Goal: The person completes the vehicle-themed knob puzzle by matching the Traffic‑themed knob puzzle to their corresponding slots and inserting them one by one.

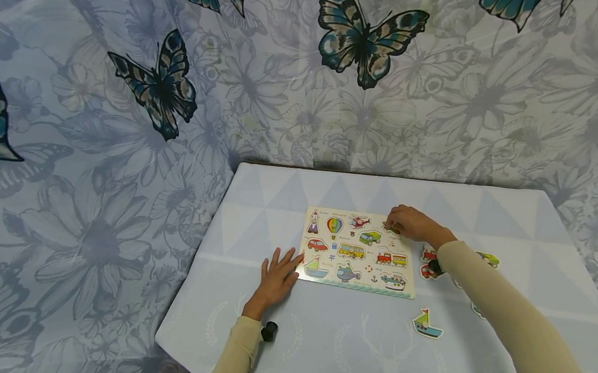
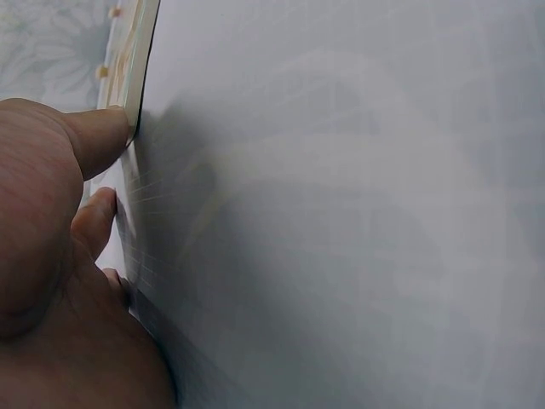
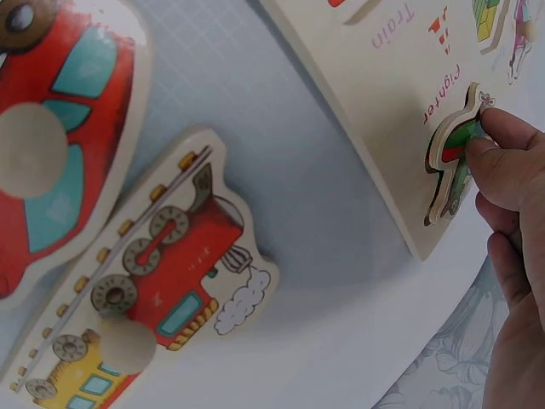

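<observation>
A wooden puzzle board (image 1: 368,286) with printed vehicles lies on the table. My right hand (image 1: 412,223) is at its far right corner. In the right wrist view, thumb and forefinger pinch a green and red fighter plane piece (image 3: 460,138) over the plane-shaped recess beside the word "Fighter". The piece sits slightly askew to the recess outline. My left hand (image 1: 275,276) lies with spread fingers at the board's left edge. In the left wrist view, its thumb (image 2: 106,136) touches the side of the board.
Right of the board lie a train piece (image 3: 187,264) and a red car piece (image 3: 94,77), both with round knobs. A green vehicle piece (image 1: 488,259) is farther right, partly behind the sleeve. Nearer the front is a sailboat piece (image 1: 427,326). A patterned wall (image 1: 286,126) stands behind the table.
</observation>
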{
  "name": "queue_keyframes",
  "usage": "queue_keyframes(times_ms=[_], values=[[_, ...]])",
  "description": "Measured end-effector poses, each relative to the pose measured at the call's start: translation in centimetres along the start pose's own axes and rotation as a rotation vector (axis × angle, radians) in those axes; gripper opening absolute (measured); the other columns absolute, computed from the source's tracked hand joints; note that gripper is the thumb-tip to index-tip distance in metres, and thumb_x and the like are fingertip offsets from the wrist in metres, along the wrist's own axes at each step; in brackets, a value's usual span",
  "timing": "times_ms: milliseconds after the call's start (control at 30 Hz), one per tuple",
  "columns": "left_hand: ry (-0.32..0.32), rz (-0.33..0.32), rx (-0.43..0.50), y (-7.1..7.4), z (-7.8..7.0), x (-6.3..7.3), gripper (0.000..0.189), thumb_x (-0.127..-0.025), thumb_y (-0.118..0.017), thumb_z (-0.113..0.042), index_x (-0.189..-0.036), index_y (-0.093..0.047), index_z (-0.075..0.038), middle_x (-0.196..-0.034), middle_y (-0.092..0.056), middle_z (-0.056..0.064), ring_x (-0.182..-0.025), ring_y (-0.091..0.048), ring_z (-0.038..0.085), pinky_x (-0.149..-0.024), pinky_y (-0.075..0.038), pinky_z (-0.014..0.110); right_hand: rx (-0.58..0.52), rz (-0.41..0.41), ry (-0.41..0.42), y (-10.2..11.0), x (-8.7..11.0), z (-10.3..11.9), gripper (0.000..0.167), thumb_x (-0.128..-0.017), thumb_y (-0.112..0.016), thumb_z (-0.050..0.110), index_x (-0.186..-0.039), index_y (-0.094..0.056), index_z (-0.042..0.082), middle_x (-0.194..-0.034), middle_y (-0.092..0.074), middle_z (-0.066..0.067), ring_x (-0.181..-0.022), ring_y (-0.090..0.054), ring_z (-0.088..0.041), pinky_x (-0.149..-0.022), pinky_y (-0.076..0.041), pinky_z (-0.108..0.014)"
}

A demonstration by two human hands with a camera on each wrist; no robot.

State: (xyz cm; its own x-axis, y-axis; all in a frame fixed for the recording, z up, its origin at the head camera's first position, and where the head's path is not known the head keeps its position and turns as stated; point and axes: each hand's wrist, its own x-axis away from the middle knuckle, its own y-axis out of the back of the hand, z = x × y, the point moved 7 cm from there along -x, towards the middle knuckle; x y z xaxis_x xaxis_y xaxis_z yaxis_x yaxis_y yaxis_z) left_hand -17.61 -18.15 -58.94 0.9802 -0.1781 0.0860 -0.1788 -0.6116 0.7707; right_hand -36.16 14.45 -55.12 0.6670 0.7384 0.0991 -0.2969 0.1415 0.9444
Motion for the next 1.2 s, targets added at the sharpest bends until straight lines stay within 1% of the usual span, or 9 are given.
queue_keyframes(times_ms=[133, 500, 700, 800, 967, 1100, 1200], values=[[0.003, 0.001, -0.002, 0.0, 0.0, 0.0, 0.047, -0.105, -0.051, -0.027, -0.15, -0.048, -0.017, -0.162, -0.034, 0.011, -0.153, -0.01, 0.045, -0.115, -0.005, 0.071, -0.006, -0.002, -0.018, -0.2, 0.0, -0.4, 0.017, -0.094, -0.064, -0.002, -0.096, -0.071, 0.013, -0.1, -0.065, -0.001, -0.096, -0.057, -0.023, -0.086, -0.051, -0.045], [-0.002, -0.002, -0.014, -0.1, 0.1, -0.1, 0.047, -0.105, -0.051, -0.028, -0.15, -0.048, -0.018, -0.162, -0.034, 0.01, -0.153, -0.01, 0.045, -0.115, -0.006, 0.071, -0.022, -0.017, -0.018, -0.3, 0.1, -0.4, 0.018, -0.093, -0.066, -0.003, -0.096, -0.071, 0.014, -0.099, -0.065, -0.002, -0.093, -0.057, -0.022, -0.084, -0.051, -0.045], [0.001, -0.001, -0.022, -0.2, 0.2, -0.1, 0.047, -0.105, -0.051, -0.028, -0.151, -0.048, -0.018, -0.163, -0.033, 0.01, -0.153, -0.01, 0.045, -0.115, -0.006, 0.071, -0.024, -0.004, -0.043, -0.3, 0.1, -0.3, 0.018, -0.094, -0.065, -0.001, -0.101, -0.071, 0.014, -0.102, -0.066, -0.002, -0.096, -0.057, -0.023, -0.087, -0.05, -0.046], [0.0, 0.002, -0.025, -0.2, 0.2, 0.0, 0.047, -0.105, -0.051, -0.029, -0.151, -0.048, -0.018, -0.162, -0.034, 0.01, -0.153, -0.011, 0.045, -0.115, -0.006, 0.071, -0.04, -0.007, -0.059, -0.1, 0.2, -0.4, 0.018, -0.094, -0.065, 0.0, -0.105, -0.071, 0.013, -0.106, -0.067, -0.004, -0.1, -0.058, -0.025, -0.089, -0.05, -0.048], [-0.011, -0.006, -0.013, -0.1, 0.1, 0.0, 0.047, -0.105, -0.05, -0.028, -0.151, -0.048, -0.017, -0.162, -0.034, 0.011, -0.153, -0.011, 0.046, -0.115, -0.006, 0.071, -0.061, -0.04, -0.088, 0.7, 0.7, -1.2, 0.019, -0.095, -0.066, 0.001, -0.111, -0.071, 0.009, -0.11, -0.068, -0.008, -0.104, -0.059, -0.03, -0.09, -0.049, -0.05], [-0.034, -0.022, 0.016, 0.0, 0.0, 0.1, 0.046, -0.105, -0.05, -0.024, -0.15, -0.049, -0.014, -0.161, -0.035, 0.016, -0.151, -0.011, 0.05, -0.113, -0.005, 0.073, -0.057, -0.066, -0.101, 1.4, 1.4, -2.0, 0.02, -0.094, -0.066, 0.0, -0.111, -0.07, 0.008, -0.11, -0.067, -0.01, -0.104, -0.059, -0.031, -0.091, -0.049, -0.05], [-0.037, -0.026, 0.029, 0.1, -0.1, 0.1, 0.046, -0.105, -0.05, -0.022, -0.149, -0.049, -0.013, -0.16, -0.036, 0.016, -0.151, -0.012, 0.051, -0.112, -0.004, 0.074, -0.05, -0.085, -0.088, 1.9, 2.1, -2.4, 0.021, -0.093, -0.064, -0.003, -0.111, -0.069, 0.006, -0.109, -0.067, -0.011, -0.103, -0.059, -0.032, -0.09, -0.049, -0.051]])
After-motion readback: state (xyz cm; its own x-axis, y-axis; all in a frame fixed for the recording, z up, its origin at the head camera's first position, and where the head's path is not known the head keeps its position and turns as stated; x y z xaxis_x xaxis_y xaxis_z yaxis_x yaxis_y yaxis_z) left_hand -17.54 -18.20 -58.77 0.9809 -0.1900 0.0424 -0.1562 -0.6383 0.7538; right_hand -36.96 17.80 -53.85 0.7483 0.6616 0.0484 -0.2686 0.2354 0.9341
